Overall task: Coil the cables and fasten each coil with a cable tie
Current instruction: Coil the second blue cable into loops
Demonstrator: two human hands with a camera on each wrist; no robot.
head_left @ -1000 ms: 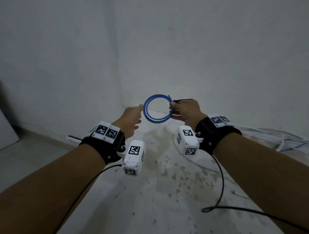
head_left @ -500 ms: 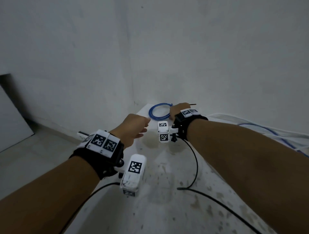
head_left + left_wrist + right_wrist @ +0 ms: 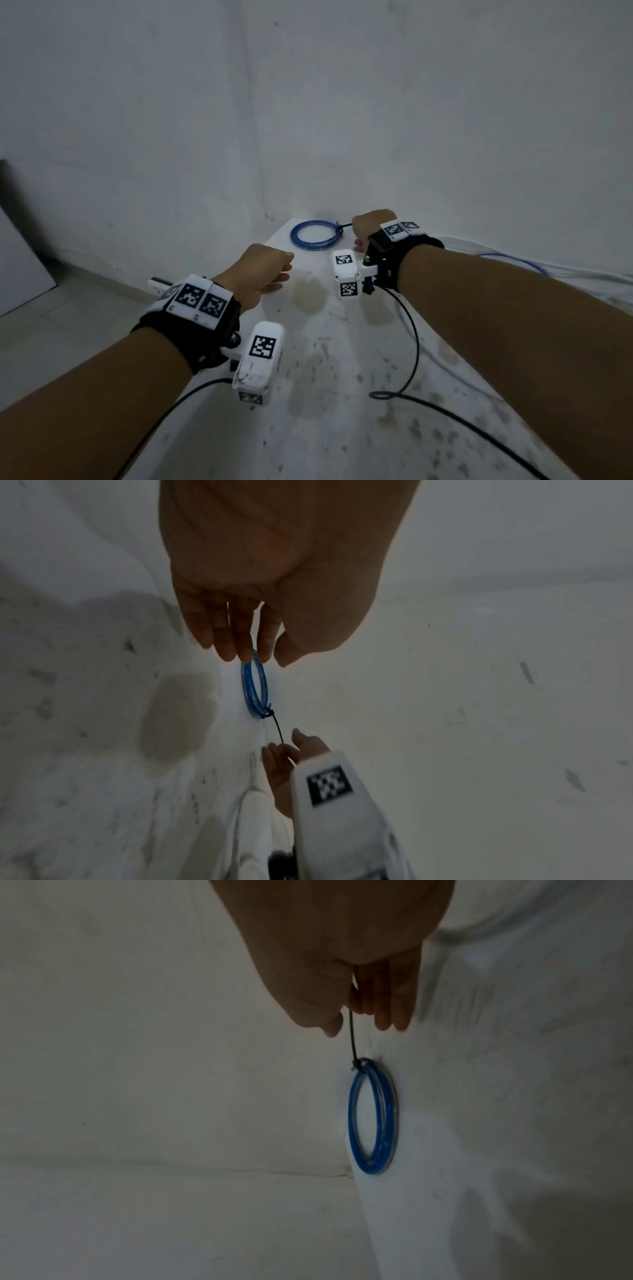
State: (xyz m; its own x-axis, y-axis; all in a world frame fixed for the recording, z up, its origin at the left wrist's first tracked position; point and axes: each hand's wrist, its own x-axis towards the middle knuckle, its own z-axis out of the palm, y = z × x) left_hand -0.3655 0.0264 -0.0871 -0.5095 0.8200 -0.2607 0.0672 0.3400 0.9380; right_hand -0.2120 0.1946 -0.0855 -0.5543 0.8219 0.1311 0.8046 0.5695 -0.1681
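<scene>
The blue cable coil (image 3: 315, 235) is seen lying flat at the far corner of the white table (image 3: 342, 394), close to the wall corner. A black cable tie (image 3: 352, 1038) is cinched round its right side, and the tie's free tail is pinched between thumb and fingertips of the right hand (image 3: 371, 228); in the right wrist view the tail runs straight from the fingers (image 3: 383, 999) to the coil, so the tail's long axis points left, away from the hand. The coil lies directly left of the right hand, joined to it only by that tail. The left hand (image 3: 262, 270) is held nearer, above the table's left edge, with its fingers loosely extended and nothing gripped; whether they touch the coil's near rim cannot be told from the left wrist view. The right hand is judged the nearer and the only one in contact. This coil looks fastened, so release of the tail seems the step in hand. More loose cables (image 3: 513, 262), white and blue, are heaped at the far right, closer to the right arm.
</scene>
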